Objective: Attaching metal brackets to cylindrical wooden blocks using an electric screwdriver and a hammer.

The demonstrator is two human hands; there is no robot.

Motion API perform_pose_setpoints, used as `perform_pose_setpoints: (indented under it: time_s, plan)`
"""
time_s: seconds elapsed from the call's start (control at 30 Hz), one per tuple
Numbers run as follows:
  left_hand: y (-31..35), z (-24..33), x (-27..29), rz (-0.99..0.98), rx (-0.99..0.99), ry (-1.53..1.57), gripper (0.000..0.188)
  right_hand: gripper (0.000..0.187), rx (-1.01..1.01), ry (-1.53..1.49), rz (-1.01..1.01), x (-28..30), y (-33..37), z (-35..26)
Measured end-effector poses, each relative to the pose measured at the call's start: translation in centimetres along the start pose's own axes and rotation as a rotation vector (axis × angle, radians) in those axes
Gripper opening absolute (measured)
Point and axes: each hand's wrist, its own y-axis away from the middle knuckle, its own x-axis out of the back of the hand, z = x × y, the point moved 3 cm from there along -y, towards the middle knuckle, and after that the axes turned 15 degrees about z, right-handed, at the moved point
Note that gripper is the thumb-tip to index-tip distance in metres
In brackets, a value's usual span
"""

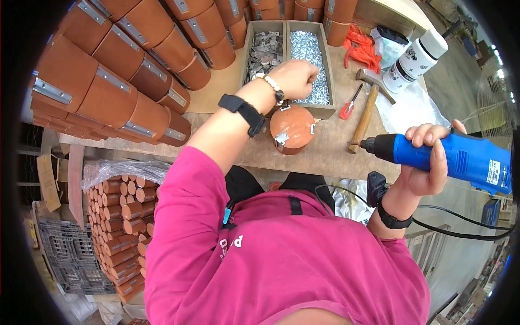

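Cylinder on table bears metal bits, looks part-done; stacked cylinders already have strips. Left hand curled over clip bin, grip hidden; right hand grips driver, off cylinder.

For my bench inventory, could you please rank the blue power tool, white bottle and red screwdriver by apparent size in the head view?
Blue power tool: largest
White bottle: middle
Red screwdriver: smallest

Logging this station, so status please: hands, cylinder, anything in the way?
Left hand over silvery pieces, grip unclear. Right hand gripping blue power tool. Orange-brown cylinder on bench, metal bits on top. Screwdriver and hammer lie clear to its right.
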Motion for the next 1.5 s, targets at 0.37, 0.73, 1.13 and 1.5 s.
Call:
perform_pose_setpoints:
  time_s: [0.37, 0.73, 1.13, 1.5]
  plan:
    - [0.8, 0.5, -1.3, -0.259, -0.017, -0.437, 0.015, 0.049, 0.039, 0.087, -0.074, -1.3, 1.1, -1.6]
    - [0.1, -0.4, -1.6, -0.321, 0.014, -0.387, 0.011, 0.051, 0.098, 0.053, 0.047, -0.8, 0.8, -3.2]
    - [3.1, 4.0, 3.6, 0.019, 0.413, 0.684, 0.01, 0.049, 0.1, -0.051, 0.051, -0.9, 0.8, -3.2]
    - [12.3, 9.6, 3.3, 0.276, 0.687, 1.784, 0.011, 0.044, -0.048, -0.417, -0.132, -3.4, 1.4, -2.1]
